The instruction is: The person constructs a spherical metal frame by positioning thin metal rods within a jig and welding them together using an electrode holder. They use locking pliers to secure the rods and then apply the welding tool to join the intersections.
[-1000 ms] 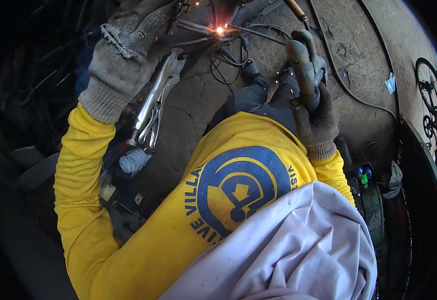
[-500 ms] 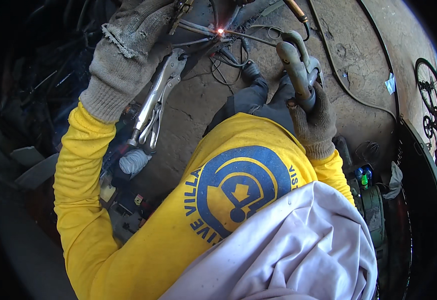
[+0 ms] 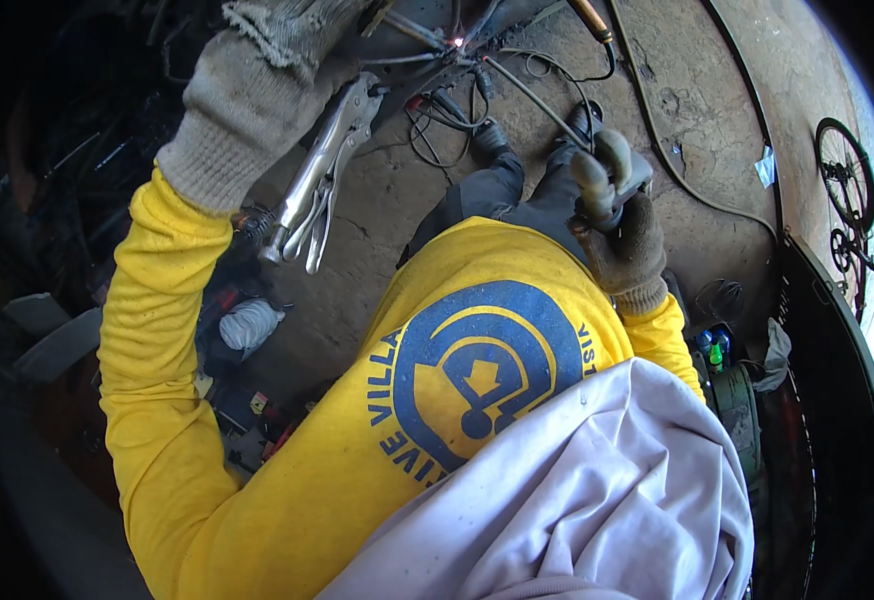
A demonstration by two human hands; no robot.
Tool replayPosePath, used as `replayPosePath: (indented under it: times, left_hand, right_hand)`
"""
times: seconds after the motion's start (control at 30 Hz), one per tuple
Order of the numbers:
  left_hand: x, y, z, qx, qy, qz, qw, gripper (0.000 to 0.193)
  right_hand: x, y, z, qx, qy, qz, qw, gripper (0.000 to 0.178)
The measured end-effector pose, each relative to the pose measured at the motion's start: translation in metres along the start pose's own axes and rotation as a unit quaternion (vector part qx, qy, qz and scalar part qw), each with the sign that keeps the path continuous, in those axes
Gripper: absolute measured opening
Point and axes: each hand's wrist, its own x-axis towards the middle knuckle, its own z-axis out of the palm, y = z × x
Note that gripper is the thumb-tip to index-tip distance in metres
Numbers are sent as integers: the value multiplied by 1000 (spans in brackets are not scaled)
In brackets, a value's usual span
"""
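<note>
My right hand, in a grey-brown knit glove, is closed round an electrode holder. A thin welding rod reaches from it up and left, its tip just short of a small glowing spot where several metal rods meet. At the upper left is my gloved left hand. Its fingers run past the top edge, curled by a brownish piece that I cannot make out. Silver locking pliers slant below that hand, their jaws beside its glove; what they clamp is hidden.
Cables run over the concrete floor, and a copper-coloured handle lies at the top. My shoes are close below the rods. A white bundle sits among dark clutter at left. A bicycle wheel stands far right.
The rod's tip has drawn back from the glowing spot, which is smaller now. My right hand has tilted the holder, and the rod slopes more steeply. My left hand has shifted slightly up.
</note>
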Motion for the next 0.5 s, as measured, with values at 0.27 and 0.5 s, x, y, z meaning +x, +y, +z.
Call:
replayPosePath:
  times: [0.27, 0.5]
  left_hand:
    - [37, 20, -18, -122, 158, 134, 971, 31]
    - [21, 10, -5, -84, 222, 131, 963, 48]
  right_hand:
    - [-20, -16, 20, -170, 11, 33, 985, 68]
    - [-27, -3, 45, -99, 42, 25, 994, 66]
